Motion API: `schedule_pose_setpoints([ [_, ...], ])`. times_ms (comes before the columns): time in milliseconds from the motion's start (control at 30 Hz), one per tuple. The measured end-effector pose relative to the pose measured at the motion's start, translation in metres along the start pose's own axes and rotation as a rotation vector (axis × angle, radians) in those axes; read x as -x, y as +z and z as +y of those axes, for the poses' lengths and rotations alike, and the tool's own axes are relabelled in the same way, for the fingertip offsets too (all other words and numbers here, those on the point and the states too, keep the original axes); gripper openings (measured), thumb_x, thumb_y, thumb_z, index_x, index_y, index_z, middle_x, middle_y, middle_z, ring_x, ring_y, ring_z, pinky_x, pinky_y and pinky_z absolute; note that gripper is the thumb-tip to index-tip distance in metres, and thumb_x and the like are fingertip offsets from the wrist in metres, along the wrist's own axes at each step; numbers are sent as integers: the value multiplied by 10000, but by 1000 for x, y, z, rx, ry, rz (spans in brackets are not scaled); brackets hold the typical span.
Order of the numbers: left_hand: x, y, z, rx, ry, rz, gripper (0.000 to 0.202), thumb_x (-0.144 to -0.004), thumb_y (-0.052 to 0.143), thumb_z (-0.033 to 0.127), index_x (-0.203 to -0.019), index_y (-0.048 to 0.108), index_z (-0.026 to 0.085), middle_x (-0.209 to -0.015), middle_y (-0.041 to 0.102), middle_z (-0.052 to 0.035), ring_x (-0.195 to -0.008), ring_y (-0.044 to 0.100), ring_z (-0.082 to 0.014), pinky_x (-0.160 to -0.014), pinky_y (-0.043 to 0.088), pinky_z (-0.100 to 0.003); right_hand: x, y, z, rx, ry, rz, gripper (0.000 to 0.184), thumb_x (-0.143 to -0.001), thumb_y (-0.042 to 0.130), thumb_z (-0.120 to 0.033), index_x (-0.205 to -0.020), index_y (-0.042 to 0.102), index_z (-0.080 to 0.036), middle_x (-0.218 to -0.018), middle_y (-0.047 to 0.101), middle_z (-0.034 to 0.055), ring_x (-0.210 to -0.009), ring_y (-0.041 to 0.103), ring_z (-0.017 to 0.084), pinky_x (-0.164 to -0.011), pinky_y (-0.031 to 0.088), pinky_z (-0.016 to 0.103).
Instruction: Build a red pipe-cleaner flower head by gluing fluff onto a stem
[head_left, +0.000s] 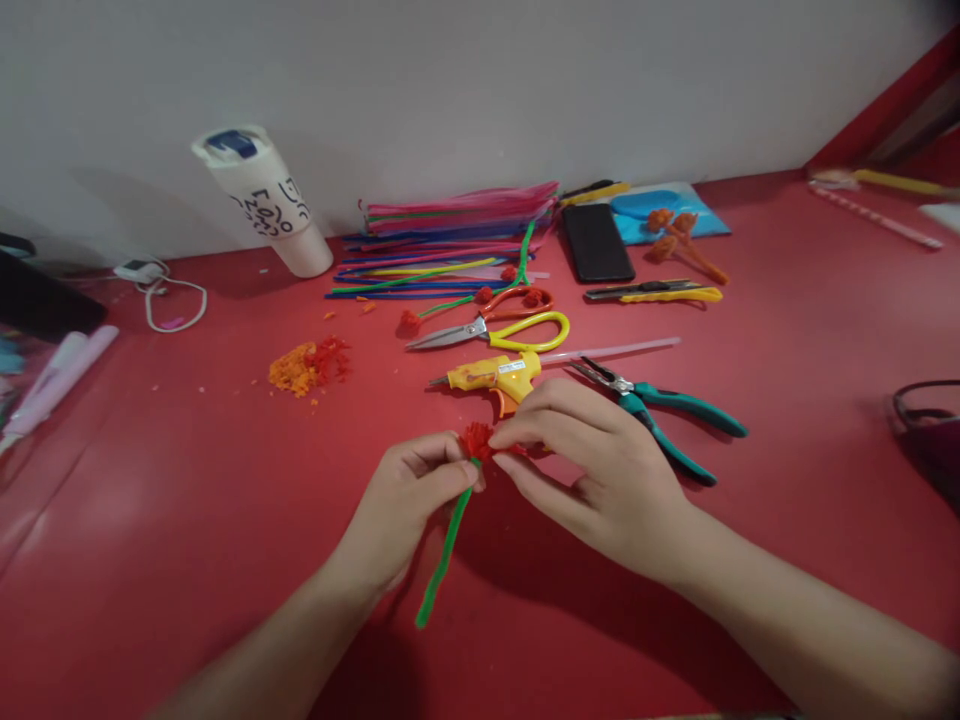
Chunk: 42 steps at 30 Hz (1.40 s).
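Note:
My left hand [405, 505] pinches the top of a green pipe cleaner stem [444, 556] that hangs down toward me over the red table [187, 520]. At the stem's top sits a small red fuzzy flower head [477, 440]. The fingertips of my right hand [592, 465] are closed on that red head from the right. Both hands hover just in front of a yellow glue gun [495, 377].
Yellow-handled scissors [495, 330], teal pliers [660, 415], a utility knife [652, 292], a black phone [597, 242] and a pile of coloured pipe cleaners [450, 245] lie behind. Orange and red fuzz scraps [309, 365] and a white tube [266, 200] are at left.

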<state>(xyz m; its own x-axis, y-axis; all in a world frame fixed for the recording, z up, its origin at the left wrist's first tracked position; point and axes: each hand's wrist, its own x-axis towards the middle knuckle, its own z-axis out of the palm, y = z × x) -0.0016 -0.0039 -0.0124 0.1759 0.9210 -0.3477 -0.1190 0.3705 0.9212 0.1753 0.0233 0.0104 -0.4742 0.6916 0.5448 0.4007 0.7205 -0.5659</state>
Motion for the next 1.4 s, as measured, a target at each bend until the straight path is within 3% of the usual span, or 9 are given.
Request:
schedule_pose_setpoints([
  [133,3,0,3,-220,152,23,205,-763,588,133,-575,523,181,-652,444,36,-654,405,-110,-635,319,-240,1,1,1,14,-10,-14,89,-844,538,-125,-837,612,-173,-783,627,61,-735,557,166,-675,483,302],
  [267,4,1,7,-307,206,20,233,-776,569,121,-569,481,183,-644,409,43,-640,391,-107,-627,317,-240,1,2,2,11,-34,-16,105,-858,526,-118,-807,609,-156,-752,620,65,-711,546,163,-663,471,301],
  [867,4,3,4,-465,423,49,223,-774,525,54,-603,473,188,-682,459,36,-653,438,-102,-618,356,-217,0,1,3,80,-125,-21,127,-868,509,-88,-817,583,-177,-761,656,49,-710,581,160,-683,469,305],
  [1067,3,2,5,-385,373,65,161,-780,568,113,-632,568,176,-721,521,16,-686,477,-106,-642,388,-212,2,-1,0,98,-181,27,110,-851,537,-77,-842,592,-172,-785,664,55,-727,580,157,-694,476,293],
  [1167,2,1,4,-203,201,49,111,-779,615,199,-673,633,168,-666,540,24,-575,450,-70,-538,367,-176,1,-5,-1,40,-73,92,77,-851,552,-122,-896,584,-175,-771,641,39,-707,581,147,-671,470,274],
  [1267,1,0,5,-9,-8,23,125,-777,627,260,-711,646,156,-622,597,24,-401,359,-18,-373,228,-147,-1,-8,9,110,188,158,39,-859,543,-188,-848,579,-180,-702,610,12,-626,560,133,-597,434,255],
  [1400,0,-1,8,179,-137,-33,146,-782,617,270,-689,600,158,-591,651,6,-323,377,-17,-302,195,-129,-4,-5,33,455,473,-123,198,-865,551,-326,-739,596,-180,-715,653,41,-622,588,173,-533,345,273],
])
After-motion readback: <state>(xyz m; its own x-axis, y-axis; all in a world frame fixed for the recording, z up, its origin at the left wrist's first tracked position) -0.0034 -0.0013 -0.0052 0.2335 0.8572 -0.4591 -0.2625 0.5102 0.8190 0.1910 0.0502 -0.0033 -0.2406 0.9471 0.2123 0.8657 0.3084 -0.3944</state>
